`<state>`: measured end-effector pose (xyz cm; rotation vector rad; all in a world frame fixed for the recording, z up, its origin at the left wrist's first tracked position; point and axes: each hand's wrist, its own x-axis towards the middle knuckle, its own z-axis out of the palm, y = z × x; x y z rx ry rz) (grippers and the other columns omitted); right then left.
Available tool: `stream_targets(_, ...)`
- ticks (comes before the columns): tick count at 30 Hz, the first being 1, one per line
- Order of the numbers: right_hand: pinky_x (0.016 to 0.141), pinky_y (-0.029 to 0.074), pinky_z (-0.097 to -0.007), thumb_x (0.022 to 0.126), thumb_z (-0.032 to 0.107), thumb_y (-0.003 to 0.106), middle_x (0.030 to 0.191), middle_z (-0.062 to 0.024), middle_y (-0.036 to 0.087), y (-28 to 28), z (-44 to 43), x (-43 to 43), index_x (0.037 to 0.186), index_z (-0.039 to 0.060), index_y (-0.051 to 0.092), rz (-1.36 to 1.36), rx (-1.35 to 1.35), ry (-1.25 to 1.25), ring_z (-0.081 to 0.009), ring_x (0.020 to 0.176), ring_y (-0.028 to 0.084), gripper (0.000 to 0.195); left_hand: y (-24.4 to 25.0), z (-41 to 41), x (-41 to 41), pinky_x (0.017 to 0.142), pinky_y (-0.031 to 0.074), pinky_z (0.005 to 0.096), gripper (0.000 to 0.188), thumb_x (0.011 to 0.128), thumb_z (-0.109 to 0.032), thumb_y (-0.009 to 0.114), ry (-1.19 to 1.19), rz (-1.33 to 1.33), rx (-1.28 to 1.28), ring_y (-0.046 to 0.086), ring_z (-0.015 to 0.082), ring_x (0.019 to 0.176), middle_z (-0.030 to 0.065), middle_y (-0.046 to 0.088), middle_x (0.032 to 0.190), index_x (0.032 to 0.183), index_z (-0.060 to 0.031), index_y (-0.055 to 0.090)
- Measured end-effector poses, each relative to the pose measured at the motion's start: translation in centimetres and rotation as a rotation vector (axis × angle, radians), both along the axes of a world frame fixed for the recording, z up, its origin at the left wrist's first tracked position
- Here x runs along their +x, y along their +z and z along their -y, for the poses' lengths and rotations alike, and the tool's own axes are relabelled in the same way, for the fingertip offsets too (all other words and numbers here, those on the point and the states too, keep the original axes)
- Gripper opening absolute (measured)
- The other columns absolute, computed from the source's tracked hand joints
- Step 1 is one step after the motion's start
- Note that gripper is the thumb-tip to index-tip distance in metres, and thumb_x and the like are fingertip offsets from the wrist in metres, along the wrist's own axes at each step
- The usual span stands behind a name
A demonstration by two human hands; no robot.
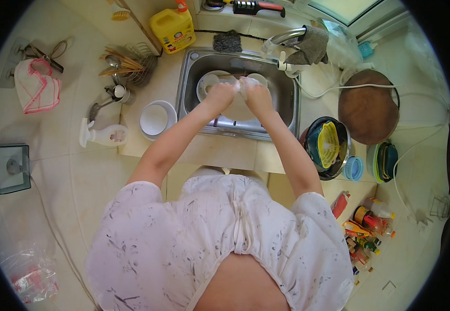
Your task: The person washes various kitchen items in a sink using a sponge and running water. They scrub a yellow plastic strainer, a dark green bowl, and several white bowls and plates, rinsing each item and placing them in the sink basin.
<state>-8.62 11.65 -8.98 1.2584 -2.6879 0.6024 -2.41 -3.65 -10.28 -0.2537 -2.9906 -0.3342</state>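
My left hand (221,97) and my right hand (259,99) meet over the stainless-steel sink (296,112). Both are closed around what looks like a whitish, sudsy cloth (242,88), mostly hidden by the fingers. Below them a large pale round dish (239,111) lies in the basin. Behind my left hand sits a white bowl (201,88) with a smaller dish inside it. Another small white bowl (260,79) is partly covered by my right hand. Thin brown sticks, perhaps chopsticks (234,74), lie across the dishes.
White bowls (154,119) stand left of the sink, near a spray bottle (110,135). Behind are a yellow detergent jug (173,31), a steel-wool scourer (227,41) and the faucet (288,35). Right are nested basins (308,144), a round wooden board (369,109) and several bottles (369,219).
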Motion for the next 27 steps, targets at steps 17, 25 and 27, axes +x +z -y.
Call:
stream_targets(17, 0.101, 0.033, -0.0312, 0.081, 0.022, 0.048, 0.124, -0.0121, 0.055, 3.4, 2.0, 1.5, 0.121, 0.0031, 0.056, 0.86, -0.702, 0.263, -0.0216, 0.119, 0.047, 0.045, -4.7, 2.5, 5.5, 0.094, 0.042, 0.029, 0.063, 0.081, -0.007, 0.066, 0.173, 0.688, 1.532, 0.05, 0.0127, 0.111, 0.003, 0.052, 0.122, 0.135, -0.0086, 0.034)
stream_targets(25, 0.098, 0.039, -0.032, 0.086, 0.031, 0.04, 0.127, -0.013, 0.053, 3.6, 4.0, 0.2, 0.129, -0.0031, 0.046, 1.78, -1.009, 0.406, -0.0222, 0.115, 0.052, 0.055, 1.8, 0.9, 6.8, 0.097, 0.039, 0.029, 0.068, 0.087, -0.02, 0.063, 0.09, 0.712, 1.897, 0.043, 0.0116, 0.119, 0.0024, 0.041, 0.134, 0.142, -0.0081, 0.025)
stream_targets(27, 0.099, 0.039, -0.0335, 0.086, 0.031, 0.039, 0.129, -0.014, 0.051, 3.6, 4.7, 1.9, 0.132, -0.0033, 0.041, 1.849, -1.204, 0.359, -0.0235, 0.116, 0.051, 0.057, -1.3, 0.1, 6.3, 0.101, 0.037, 0.0307, 0.061, 0.09, -0.023, 0.058, -0.063, 0.289, 1.95, 0.043, 0.0128, 0.121, 0.001, 0.04, 0.138, 0.141, -0.0097, 0.027)
